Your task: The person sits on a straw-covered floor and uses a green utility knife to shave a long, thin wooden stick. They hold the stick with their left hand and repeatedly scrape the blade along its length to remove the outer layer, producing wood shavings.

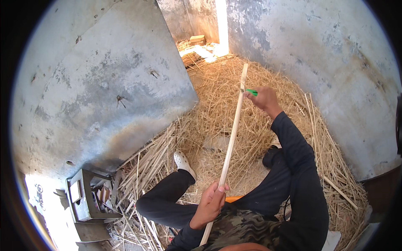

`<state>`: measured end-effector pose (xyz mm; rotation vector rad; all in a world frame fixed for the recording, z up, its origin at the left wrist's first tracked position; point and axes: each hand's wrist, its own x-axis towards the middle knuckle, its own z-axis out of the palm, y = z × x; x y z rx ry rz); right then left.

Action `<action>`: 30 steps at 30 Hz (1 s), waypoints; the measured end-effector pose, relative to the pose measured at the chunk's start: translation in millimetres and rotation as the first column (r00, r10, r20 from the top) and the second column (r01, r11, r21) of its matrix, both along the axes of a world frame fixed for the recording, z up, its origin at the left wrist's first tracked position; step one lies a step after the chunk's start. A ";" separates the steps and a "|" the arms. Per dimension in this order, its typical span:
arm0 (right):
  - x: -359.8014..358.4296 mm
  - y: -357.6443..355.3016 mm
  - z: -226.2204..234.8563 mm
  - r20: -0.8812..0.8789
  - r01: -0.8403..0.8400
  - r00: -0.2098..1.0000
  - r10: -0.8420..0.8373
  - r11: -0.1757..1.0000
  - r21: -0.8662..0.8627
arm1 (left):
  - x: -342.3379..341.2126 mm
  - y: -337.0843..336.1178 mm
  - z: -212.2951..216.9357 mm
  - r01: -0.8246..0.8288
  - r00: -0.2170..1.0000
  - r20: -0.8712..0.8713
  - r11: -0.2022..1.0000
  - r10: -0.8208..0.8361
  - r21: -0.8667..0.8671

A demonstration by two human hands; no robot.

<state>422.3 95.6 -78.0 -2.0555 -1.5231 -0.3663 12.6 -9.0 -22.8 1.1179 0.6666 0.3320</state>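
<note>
My left hand (pixel 210 202) grips the lower part of a long pale stick (pixel 231 140) that slants up and away from my lap. Near the stick's far end, my right hand (pixel 263 98) holds a small green-handled tool (pixel 251 91) whose tip rests against the stick. I am seated on straw with dark trousers, one white shoe (pixel 183 162) out to the left.
Loose straw and cut reed pieces (pixel 234 83) cover the floor. Weathered plaster walls (pixel 104 83) stand left and right. A small metal box (pixel 83 194) with bits inside sits at lower left. Bricks (pixel 197 40) lie in the far corner. An orange object (pixel 233 199) peeks by my lap.
</note>
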 end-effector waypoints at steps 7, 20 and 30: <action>124.5 -48.0 -14.0 -0.295 0.556 0.781 -0.551 0.828 -0.076 | -48.5 -45.5 19.2 0.201 0.963 -0.146 0.964 -0.226 -0.173; -129.1 -54.6 12.7 -0.175 -0.466 0.869 0.463 0.884 0.022 | 23.6 51.5 0.9 -0.108 0.994 -0.026 0.991 0.110 0.078; -116.4 -33.2 13.3 -0.052 -0.394 0.916 0.398 0.916 0.076 | 32.4 37.7 2.8 -0.135 0.980 0.139 0.988 0.144 -0.075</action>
